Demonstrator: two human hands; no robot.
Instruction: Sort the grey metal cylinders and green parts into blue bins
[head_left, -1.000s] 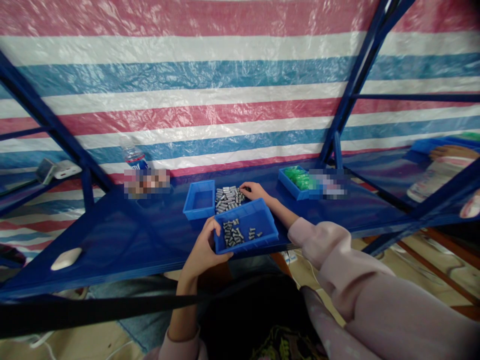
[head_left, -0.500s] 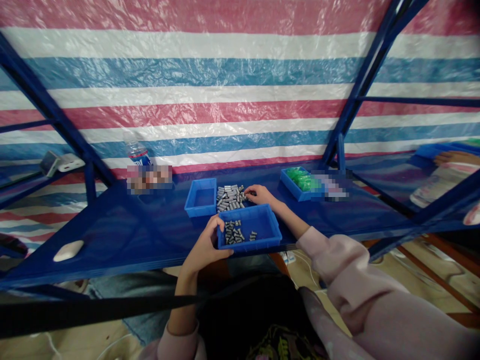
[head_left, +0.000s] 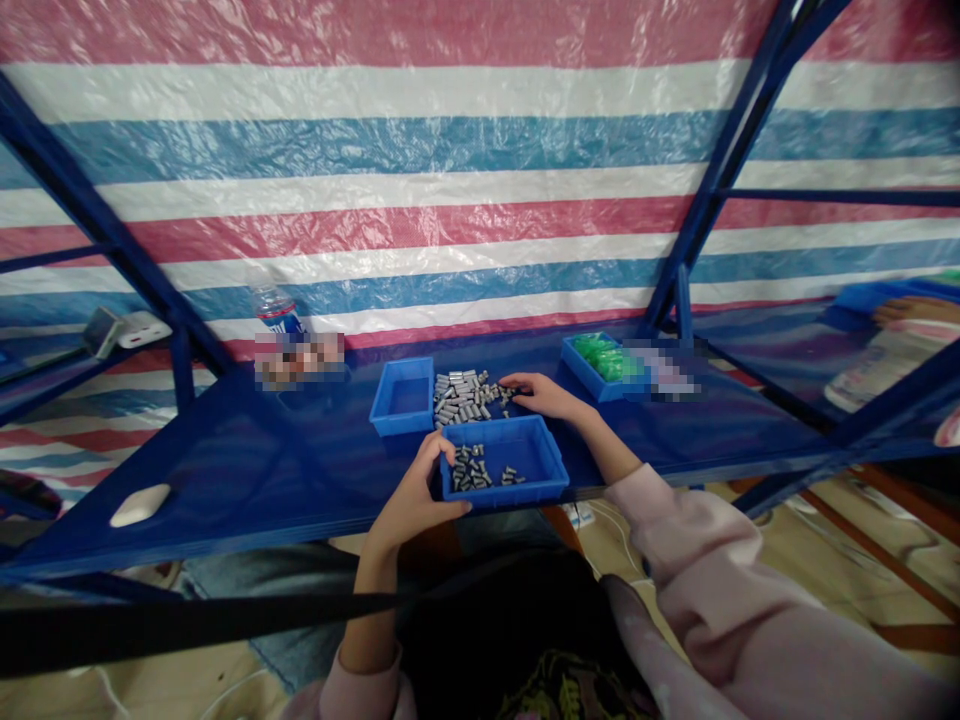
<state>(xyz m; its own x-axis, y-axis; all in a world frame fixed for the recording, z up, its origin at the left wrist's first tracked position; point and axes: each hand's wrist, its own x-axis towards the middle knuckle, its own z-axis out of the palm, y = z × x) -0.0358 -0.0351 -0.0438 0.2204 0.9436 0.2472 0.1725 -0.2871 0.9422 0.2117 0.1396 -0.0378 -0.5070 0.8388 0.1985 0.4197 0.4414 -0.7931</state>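
My left hand (head_left: 421, 490) is closed on the left end of a blue plastic bin (head_left: 529, 492), thumb along its front wall and fingers over the rim. Inside lie short metal bolt-like pieces (head_left: 471, 468), mostly at the left, with a few near the middle. Behind the bin, a pile of silvery metal cylinders (head_left: 459, 398) is spread on the table. Smaller metal pieces (head_left: 504, 393) lie at the pile's right end. There my right hand (head_left: 544, 396) rests low, its fingers bent but apart, fingertips at the small pieces. Whether it touches one is hard to see.
Another blue bin (head_left: 403, 392) stands left of the pile. A blue bin of green packets (head_left: 600, 358) sits at the back right. A bottle (head_left: 279, 312) and a white mouse-like object (head_left: 140, 505) are on the left. Blue frame posts (head_left: 705, 170) rise behind; another person's hand (head_left: 919, 310) is far right.
My right hand has moved slightly right, and small metal pieces are now spread further right beside it. The held bin has shifted a little right and toward me.
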